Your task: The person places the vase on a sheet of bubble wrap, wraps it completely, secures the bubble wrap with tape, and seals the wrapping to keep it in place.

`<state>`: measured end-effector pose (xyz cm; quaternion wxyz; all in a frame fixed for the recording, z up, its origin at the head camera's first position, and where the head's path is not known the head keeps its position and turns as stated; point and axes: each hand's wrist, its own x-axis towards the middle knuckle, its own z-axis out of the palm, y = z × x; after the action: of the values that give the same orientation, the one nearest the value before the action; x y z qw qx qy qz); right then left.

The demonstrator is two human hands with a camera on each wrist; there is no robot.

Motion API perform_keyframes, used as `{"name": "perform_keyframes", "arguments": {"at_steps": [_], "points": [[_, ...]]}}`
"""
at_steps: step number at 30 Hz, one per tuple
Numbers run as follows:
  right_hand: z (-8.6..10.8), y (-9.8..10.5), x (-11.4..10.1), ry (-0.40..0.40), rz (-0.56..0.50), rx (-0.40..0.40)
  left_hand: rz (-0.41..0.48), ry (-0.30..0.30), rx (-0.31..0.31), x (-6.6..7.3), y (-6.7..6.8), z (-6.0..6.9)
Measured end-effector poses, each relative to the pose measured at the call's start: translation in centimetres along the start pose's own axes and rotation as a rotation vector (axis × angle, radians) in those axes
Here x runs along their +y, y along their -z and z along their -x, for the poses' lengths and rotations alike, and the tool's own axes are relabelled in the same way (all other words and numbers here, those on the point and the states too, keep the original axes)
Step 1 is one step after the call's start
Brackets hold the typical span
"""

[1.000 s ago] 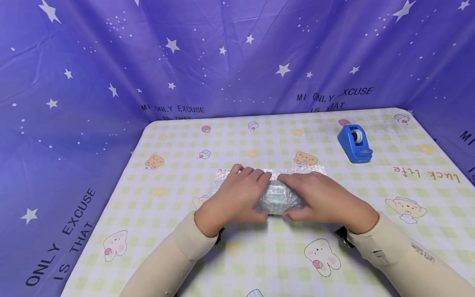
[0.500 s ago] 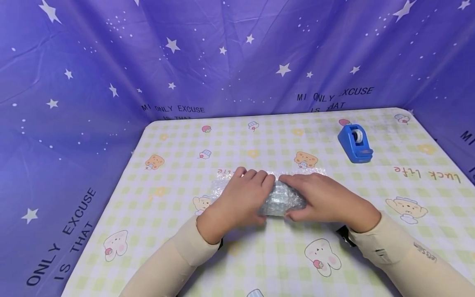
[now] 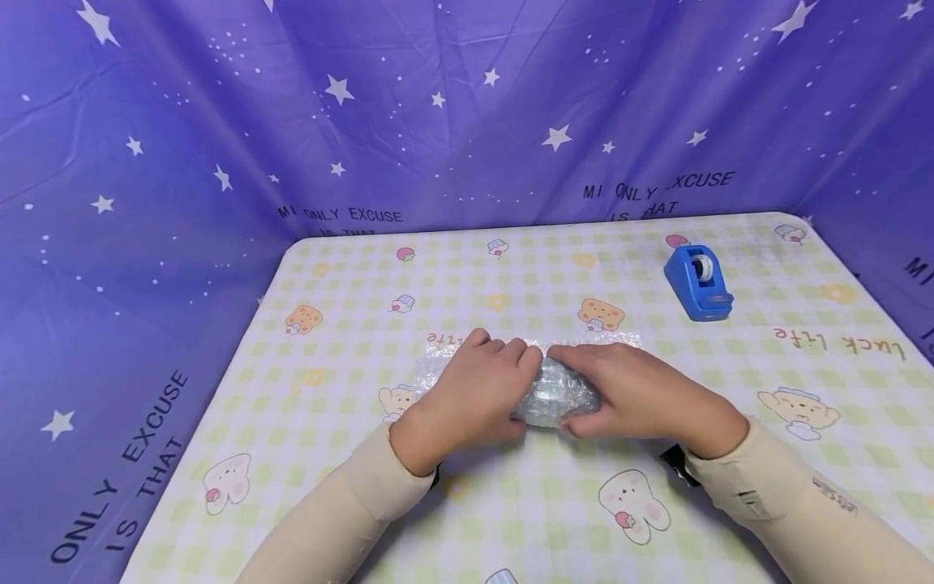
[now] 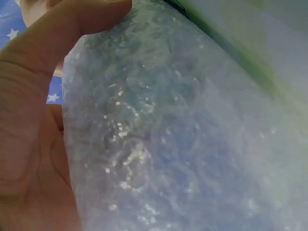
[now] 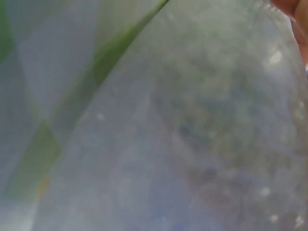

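Left hand had edged nearer the right hand; both gripped bubble wrap, fingers curled partway round it.

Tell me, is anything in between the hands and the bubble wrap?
Nothing visible is: the left hand and right hand both grip the bubble wrap directly. The blue tape dispenser stands apart, farther back on the table.

Bubble wrap, 1 pc.: clear, shiny, part rolled, lying crosswise on table; loose edge flat on far side. L. hand & r. hand grip it, 1 per end.
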<state>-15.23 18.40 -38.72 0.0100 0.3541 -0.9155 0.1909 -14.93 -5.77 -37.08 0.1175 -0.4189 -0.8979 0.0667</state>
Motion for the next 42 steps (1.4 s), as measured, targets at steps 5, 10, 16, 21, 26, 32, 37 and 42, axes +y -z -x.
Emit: {"name": "perform_keyframes", "arguments": {"at_steps": [5,10,16,21,26,32,37,42], "points": [[0.0,0.0,-0.2,-0.010,0.024,-0.002,0.020,-0.007,0.024,-0.2,-0.3,-0.1],[0.1,-0.1,-0.3,0.002,0.105,0.029,0.021,-0.002,0.021,-0.1,-0.5,-0.1],[0.4,-0.1,-0.7,0.016,0.220,0.066,-0.011,0.000,0.004,0.4,-0.3,-0.3],[0.7,-0.1,-1.3,0.016,0.290,0.076,-0.032,0.004,-0.006,0.6,-0.3,-0.2],[0.5,0.0,-1.5,0.032,0.300,0.106,-0.027,0.015,0.001,0.5,-0.4,-0.1],[0.5,-0.1,-1.7,0.060,0.297,0.109,0.025,0.021,0.018,0.1,-0.5,0.1],[0.4,-0.1,-1.8,0.054,0.299,0.096,0.055,0.013,0.031,-0.3,-0.7,0.1],[0.4,-0.2,-1.8,0.042,0.299,0.095,0.088,0.011,0.027,-0.5,-0.8,-0.1]]}}
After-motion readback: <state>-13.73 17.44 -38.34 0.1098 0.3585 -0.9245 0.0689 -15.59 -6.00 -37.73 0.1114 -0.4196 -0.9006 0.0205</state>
